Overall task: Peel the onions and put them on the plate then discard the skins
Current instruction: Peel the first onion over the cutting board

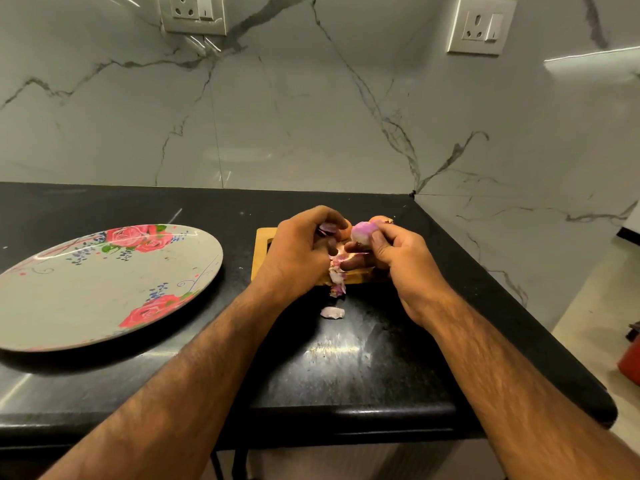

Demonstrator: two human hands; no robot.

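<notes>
My right hand (398, 258) grips a partly peeled purple-white onion (362, 231) above a small wooden board (260, 249). My left hand (298, 251) is closed around a strip of purple onion skin (327, 227) just left of that onion. Two unpeeled orange-brown onions (381, 220) lie behind my hands, mostly hidden. Loose skins (337, 275) hang over the board's front edge, and one piece of skin (332, 312) lies on the black counter. The grey plate with red roses (86, 299) sits at the left with nothing on it.
The black counter (346, 358) ends at a marble wall corner behind the board, with its right edge close to my right forearm. Two wall sockets (479, 26) sit above. A red object (630, 358) stands on the floor at the far right.
</notes>
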